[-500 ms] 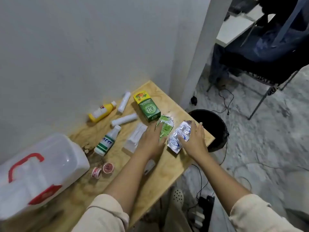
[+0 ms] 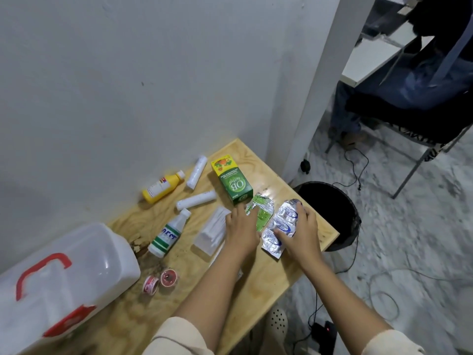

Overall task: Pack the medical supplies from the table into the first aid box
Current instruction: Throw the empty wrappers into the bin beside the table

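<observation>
Medical supplies lie scattered over our small plywood table (image 2: 258,290), its pale grain glossy near the far edge. Our left hand (image 2: 240,231) lies flat, fingers loosely spread, on a crinkled green foil sachet (image 2: 262,210); we cannot tell whether it grips it. Our right hand (image 2: 300,235) curls around a silvery blister strip with blue print (image 2: 282,224), thumb and fingers pinching its shiny, creased foil. Beside the left hand sits a white, soft-looking stack of gauze (image 2: 211,233). Farther back lie a green-and-yellow cardboard carton (image 2: 231,181), two white cylindrical rolls (image 2: 196,171) (image 2: 195,199), a smooth yellow plastic bottle (image 2: 162,187) and a white bottle with green bands (image 2: 169,233), both on their sides. Two small red-and-white tape rolls (image 2: 158,279) lie near the front.

The first aid box (image 2: 64,280), translucent white plastic with a red handle and red latch, stands at the table's left end, closed; its contents are not visible. A plain grey wall (image 2: 128,85) backs the table, the floor (image 2: 409,252) is mottled grey with trailing cables, and a round black bin (image 2: 330,213) stands just past the table's right edge, its inside dark.
</observation>
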Motion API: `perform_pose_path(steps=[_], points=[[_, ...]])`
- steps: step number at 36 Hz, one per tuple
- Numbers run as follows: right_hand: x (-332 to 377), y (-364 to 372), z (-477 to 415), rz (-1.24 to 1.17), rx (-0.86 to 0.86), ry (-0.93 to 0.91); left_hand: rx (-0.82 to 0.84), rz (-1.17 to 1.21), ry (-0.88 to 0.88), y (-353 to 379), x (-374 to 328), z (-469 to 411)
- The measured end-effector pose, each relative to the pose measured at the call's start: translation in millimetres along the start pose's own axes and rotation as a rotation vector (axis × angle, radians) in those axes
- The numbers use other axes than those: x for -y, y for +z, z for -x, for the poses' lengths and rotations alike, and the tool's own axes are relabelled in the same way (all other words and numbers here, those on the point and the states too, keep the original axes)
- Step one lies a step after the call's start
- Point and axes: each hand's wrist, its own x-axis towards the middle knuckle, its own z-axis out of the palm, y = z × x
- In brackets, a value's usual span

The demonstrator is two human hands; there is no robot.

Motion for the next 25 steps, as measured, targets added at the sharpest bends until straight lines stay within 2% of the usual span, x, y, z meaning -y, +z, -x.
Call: perform_pose_path(steps=[8,16,25], points=[[3.8,-3.7,-3.7,-0.093,0.011,-0.044,0.026,0.116,0.001,-7.9,0.7,-6.4],[-3.8,-9.5,-5.0,-0.164,-0.001,-0.008,0.042,0.196,0.027,-9.2,4.7,-10.7],[-9.6,-23.3,-7.4,-0.197,0.017,0.019,0.049,0.46,0.014,-8.9,-2.9,-15.7]])
